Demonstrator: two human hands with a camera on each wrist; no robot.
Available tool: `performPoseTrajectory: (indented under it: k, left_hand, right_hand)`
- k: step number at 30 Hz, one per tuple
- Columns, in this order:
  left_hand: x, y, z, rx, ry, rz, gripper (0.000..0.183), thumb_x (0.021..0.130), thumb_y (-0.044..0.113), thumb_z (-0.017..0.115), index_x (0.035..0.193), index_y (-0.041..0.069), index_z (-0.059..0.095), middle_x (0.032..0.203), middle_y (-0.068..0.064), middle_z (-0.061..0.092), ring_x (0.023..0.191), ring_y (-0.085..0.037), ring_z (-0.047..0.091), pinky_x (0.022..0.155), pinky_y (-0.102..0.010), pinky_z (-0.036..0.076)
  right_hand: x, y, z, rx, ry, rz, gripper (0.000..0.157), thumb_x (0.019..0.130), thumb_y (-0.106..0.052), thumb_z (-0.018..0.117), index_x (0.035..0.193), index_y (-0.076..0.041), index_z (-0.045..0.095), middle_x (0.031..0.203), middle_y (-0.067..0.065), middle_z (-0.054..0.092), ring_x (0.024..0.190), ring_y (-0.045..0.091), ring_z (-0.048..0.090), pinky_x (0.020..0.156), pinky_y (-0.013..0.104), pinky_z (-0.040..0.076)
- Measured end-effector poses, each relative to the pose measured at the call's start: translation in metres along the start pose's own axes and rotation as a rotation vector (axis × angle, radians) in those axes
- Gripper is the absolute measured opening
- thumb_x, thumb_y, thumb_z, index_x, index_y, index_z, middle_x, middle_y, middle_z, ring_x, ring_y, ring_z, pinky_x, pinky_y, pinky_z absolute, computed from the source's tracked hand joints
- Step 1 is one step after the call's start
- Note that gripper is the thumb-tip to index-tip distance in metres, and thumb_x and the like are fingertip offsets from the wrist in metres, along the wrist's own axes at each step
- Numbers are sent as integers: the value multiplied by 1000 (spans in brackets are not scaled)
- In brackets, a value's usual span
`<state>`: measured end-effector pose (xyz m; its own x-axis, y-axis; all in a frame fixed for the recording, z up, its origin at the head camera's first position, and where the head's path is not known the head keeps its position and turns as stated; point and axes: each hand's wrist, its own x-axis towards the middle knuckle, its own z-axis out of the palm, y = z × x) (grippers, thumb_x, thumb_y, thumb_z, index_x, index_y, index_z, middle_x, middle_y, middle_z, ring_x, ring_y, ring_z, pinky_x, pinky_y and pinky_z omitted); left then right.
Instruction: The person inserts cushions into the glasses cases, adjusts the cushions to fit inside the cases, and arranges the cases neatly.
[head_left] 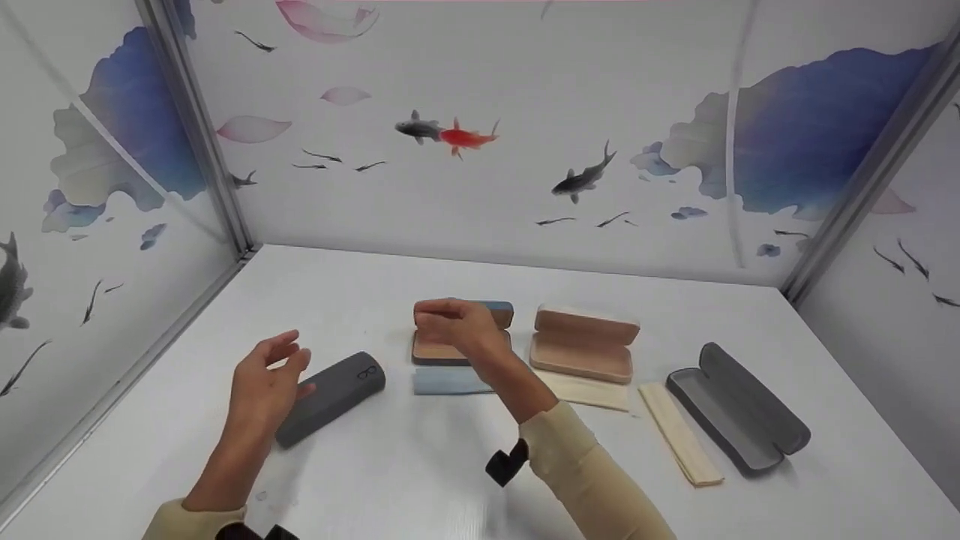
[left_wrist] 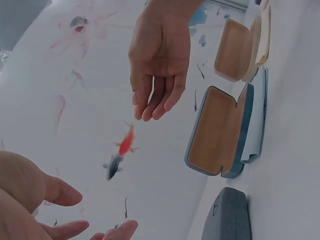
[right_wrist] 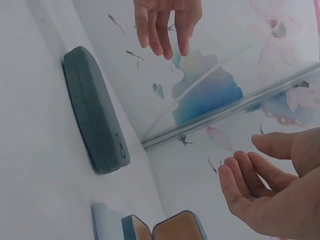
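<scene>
My left hand (head_left: 262, 386) hovers beside a closed dark grey glasses case (head_left: 330, 399) at the left of the table, its fingers loosely bent around nothing. Farther right, my right hand (head_left: 465, 328) hangs above an open blue glasses case (head_left: 459, 353) with a tan lining, and it too holds nothing. In the right wrist view, the fingers (right_wrist: 245, 175) of that hand are relaxed and apart from any case. A folded light blue cloth (head_left: 450, 381) lies in front of the blue case, partly hidden by the right arm in the head view.
An open cream glasses case (head_left: 583, 360) stands right of the blue one, with a folded pale yellow cloth (head_left: 589, 391) before it. Farther right lie another yellow cloth (head_left: 679, 435) and an open grey case (head_left: 727, 420). Printed walls (head_left: 480, 210) enclose the table.
</scene>
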<state>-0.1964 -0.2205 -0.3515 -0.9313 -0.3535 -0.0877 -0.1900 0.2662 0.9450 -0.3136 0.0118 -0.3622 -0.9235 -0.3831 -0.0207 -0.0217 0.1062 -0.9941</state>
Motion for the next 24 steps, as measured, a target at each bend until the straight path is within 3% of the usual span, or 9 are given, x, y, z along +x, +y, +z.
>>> performPoseTrajectory:
  k: [8,13,20,24]
  left_hand:
    - [8,22,27,5,2,63,48,104,22,55,148,8,46,143,-18,52,128,-33,58,93,-32,58]
    - [15,31,47,16,0,88,45,102,24,59,144,9,52,136,-18,60,118,-29,65,91,-31,59]
    - [28,32,72,32,10,90,43,100,25,63,139,6,58,128,-21,66,107,-31,69,85,-32,61]
    - [36,27,88,30,-2,52,42,99,25,63,136,5,59,127,-22,67,106,-32,70,86,-34,61]
  right_hand:
    - [-16,-3,-35,4,29,-46,36,98,-24,65,131,-9,64,132,14,65,118,23,65,114,47,43]
    - [-24,-3,-53,-23,106,-53,35,98,-21,65,131,-7,64,131,16,65,116,24,67,110,47,47]
    - [-33,6,-73,-66,202,-34,34,98,-20,66,129,-5,65,125,15,67,110,24,67,94,40,58]
    - [-35,16,-81,-88,233,-23,35,98,-19,65,130,-3,64,122,15,68,109,27,68,91,40,59]
